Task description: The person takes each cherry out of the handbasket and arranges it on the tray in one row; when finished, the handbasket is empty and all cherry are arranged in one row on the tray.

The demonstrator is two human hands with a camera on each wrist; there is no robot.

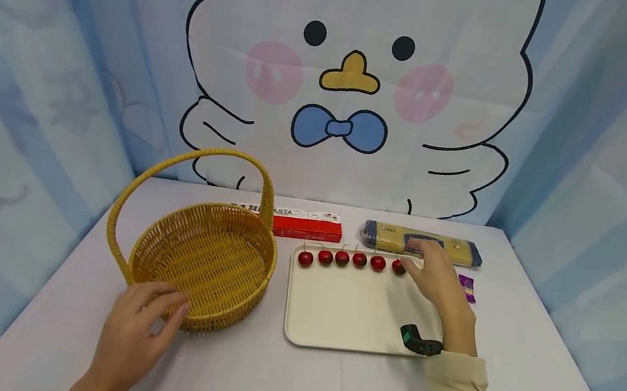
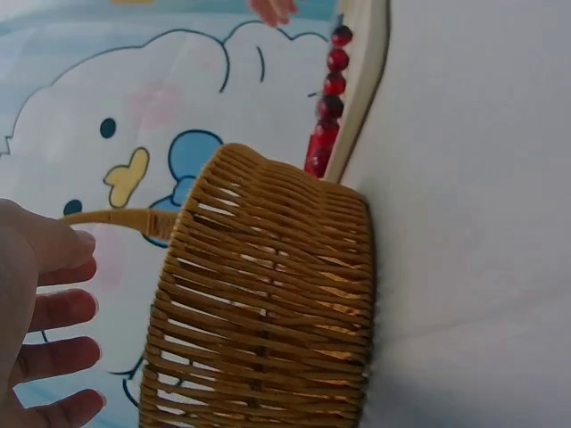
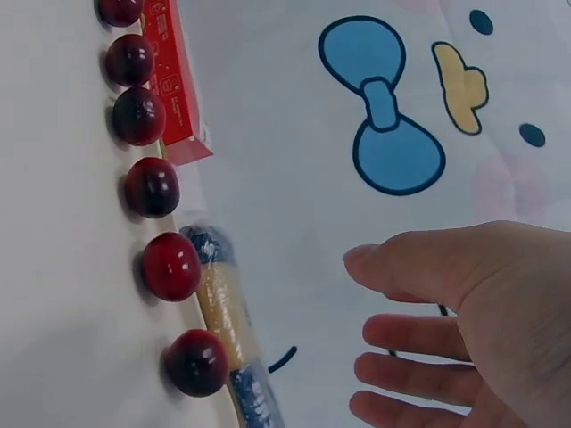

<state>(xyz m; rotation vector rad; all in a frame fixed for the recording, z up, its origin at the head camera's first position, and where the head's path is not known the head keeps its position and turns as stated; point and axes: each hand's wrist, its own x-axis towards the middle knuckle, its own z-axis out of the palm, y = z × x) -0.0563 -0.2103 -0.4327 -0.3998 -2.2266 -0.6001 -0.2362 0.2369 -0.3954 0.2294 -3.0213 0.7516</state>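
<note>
A row of several dark red cherries (image 1: 342, 258) with stems lies along the far edge of a cream tray (image 1: 345, 312). My right hand (image 1: 439, 282) hovers over the tray's right side, fingers spread loosely, close to the rightmost cherry (image 3: 196, 363) with nothing in its grasp. To the left stands a woven yellow-brown basket (image 1: 240, 309) with a tall arched handle (image 1: 198, 152). My left hand (image 1: 138, 328) is at the basket's near left rim, fingers loosely bent and holding nothing. In the left wrist view, a gap shows between those fingers (image 2: 62, 309) and the woven wall.
Behind the tray lie a red pasta box (image 1: 309, 227) and a clear-and-blue pack of pasta (image 1: 392, 238). A small purple packet (image 1: 466, 288) sits right of the tray. A printed curtain (image 1: 335, 172) closes off the table's back and sides.
</note>
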